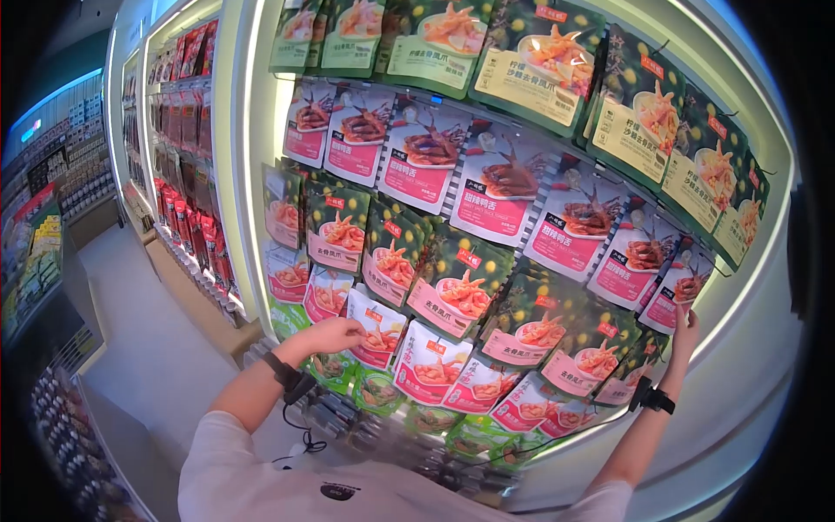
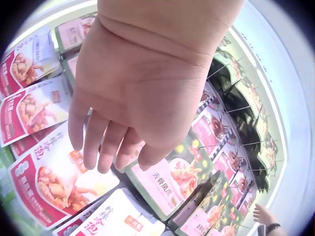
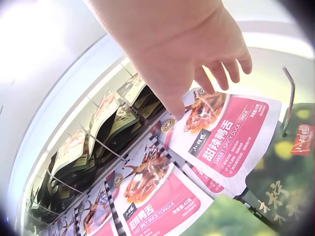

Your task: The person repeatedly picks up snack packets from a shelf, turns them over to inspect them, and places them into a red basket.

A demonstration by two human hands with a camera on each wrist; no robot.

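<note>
In the head view my left hand (image 1: 341, 334) is at a white and pink snack pouch (image 1: 379, 327) in the lower part of the display. Its fingers hang loosely bent over the pouches in the left wrist view, where the palm (image 2: 142, 93) shows with nothing in it. Far to the right, my right hand (image 1: 686, 332) is at the edge of the end pink duck tongue pouch (image 1: 677, 291). From the right wrist, spread, slightly bent fingers (image 3: 216, 76) overlap the edge of that pouch (image 3: 231, 142), and the thumb lies close by its corner.
Rows of hanging pouches fill the lit display, with green chicken feet pouches (image 1: 461, 283) in the middle and larger ones (image 1: 539, 65) above. Metal hooks (image 3: 290, 93) stick out from the wall. Another shelf unit (image 1: 183, 157) stands left, beside a walkway (image 1: 130, 270).
</note>
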